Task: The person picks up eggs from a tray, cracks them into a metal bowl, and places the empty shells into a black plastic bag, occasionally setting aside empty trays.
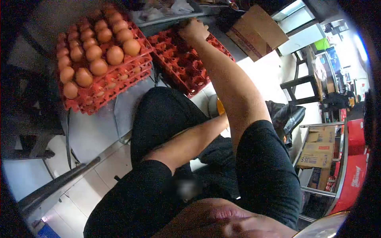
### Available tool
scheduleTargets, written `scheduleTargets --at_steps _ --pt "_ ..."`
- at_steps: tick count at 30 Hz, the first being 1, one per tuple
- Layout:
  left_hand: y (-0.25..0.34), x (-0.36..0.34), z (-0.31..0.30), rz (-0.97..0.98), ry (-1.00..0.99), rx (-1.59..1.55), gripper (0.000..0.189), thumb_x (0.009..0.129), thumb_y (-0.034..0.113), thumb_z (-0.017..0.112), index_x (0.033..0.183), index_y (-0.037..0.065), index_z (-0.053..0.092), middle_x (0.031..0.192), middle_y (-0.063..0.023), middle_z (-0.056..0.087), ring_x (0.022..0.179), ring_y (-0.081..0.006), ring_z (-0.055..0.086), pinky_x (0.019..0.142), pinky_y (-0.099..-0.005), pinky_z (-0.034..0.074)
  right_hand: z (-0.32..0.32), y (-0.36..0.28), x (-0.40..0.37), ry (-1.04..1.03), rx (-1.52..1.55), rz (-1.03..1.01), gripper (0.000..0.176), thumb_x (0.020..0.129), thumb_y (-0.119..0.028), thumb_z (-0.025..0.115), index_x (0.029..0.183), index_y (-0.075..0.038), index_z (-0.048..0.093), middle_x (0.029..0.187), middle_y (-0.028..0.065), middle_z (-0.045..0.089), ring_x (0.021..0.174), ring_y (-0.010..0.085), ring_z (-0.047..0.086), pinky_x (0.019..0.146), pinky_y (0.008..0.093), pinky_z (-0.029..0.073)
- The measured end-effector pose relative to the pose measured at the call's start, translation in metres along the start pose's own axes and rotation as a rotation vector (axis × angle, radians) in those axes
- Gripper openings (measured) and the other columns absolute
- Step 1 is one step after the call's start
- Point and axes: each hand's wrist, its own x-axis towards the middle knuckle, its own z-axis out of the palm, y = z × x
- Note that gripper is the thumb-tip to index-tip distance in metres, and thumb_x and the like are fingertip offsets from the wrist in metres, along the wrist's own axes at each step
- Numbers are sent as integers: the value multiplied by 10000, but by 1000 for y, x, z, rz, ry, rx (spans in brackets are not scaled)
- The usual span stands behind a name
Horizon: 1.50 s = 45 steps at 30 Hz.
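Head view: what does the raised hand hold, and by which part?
The right hand grips the empty tray by its far edge; the left hand is hidden.

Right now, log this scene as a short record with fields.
right hand: fingers curled at the far edge of the empty red tray; grip unclear
left hand: out of sight behind the right arm
full trays: stacked, left of the empty one, brown eggs on top
cardboard box: right of the empty tray
floor: pale tiles
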Motion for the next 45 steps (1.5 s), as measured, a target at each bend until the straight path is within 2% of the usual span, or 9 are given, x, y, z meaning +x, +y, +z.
scheduleTargets --at_steps 7,10,16,22,24,26,30,34,45 --pt "-14 20 6 256 -42 195 491 1077 352 568 1466 64 485 1472 -136 568 1373 -273 523 1125 -439 439 -33 27 -5 6 302 -64 740 740 -528 827 1224 -7 620 1140 215 749 1061 414 724 922 484 589" --pt "10 4 6 859 393 1356 391 1031 247 586 1359 34 576 1346 -204 632 1273 -333 592 1029 -421 508 -44 88 -7 178 715 -174 437 920 -329 744 1200 -4 663 1011 120 736 909 215 681 836 366 551" --pt "32 15 22 684 716 1317 123 891 126 627 966 47 684 868 -223 716 797 -413 692 741 -529 538 -128 224 -129 -49 1308 95 325 1086 -341 600 1268 -73 568 1054 65 642 716 98 540 631 231 433" --pt "66 12 15 708 754 1439 120 827 118 661 798 26 590 742 -234 648 717 -433 680 638 -532 499 -103 340 -233 -171 993 313 254 1063 -246 612 1246 -68 615 845 66 661 645 108 589 605 297 519" --pt "69 12 11 730 732 1476 131 823 113 654 769 16 584 691 -221 625 668 -414 664 616 -508 490 -64 360 -264 18 674 -45 189 1019 -207 630 1139 -76 691 792 129 698 638 217 687 646 363 563" --pt "71 8 10 801 674 1532 146 832 82 660 746 4 572 593 -112 519 528 -150 481 513 -384 379 -70 367 -267 -62 377 -177 208 969 -277 698 1095 -113 719 928 180 745 830 388 731 691 440 587" --pt "70 3 13 734 598 1424 94 896 27 653 821 13 597 622 49 504 557 -37 433 494 -270 307 -105 354 -256 333 453 -173 252 998 -360 662 1191 -203 707 926 119 737 796 361 732 683 471 587" --pt "73 3 12 641 606 1289 141 872 -3 640 758 17 559 585 53 455 525 -23 386 474 -285 267 -51 368 -266 -309 166 -114 317 986 -417 629 1199 -186 676 983 148 753 868 385 739 774 504 589" --pt "58 4 12 717 587 1368 173 863 6 622 726 16 518 549 15 445 509 -42 400 463 -293 296 -95 353 -260 -68 261 -82 323 966 -407 653 1224 -219 602 898 102 757 839 392 738 715 528 590"
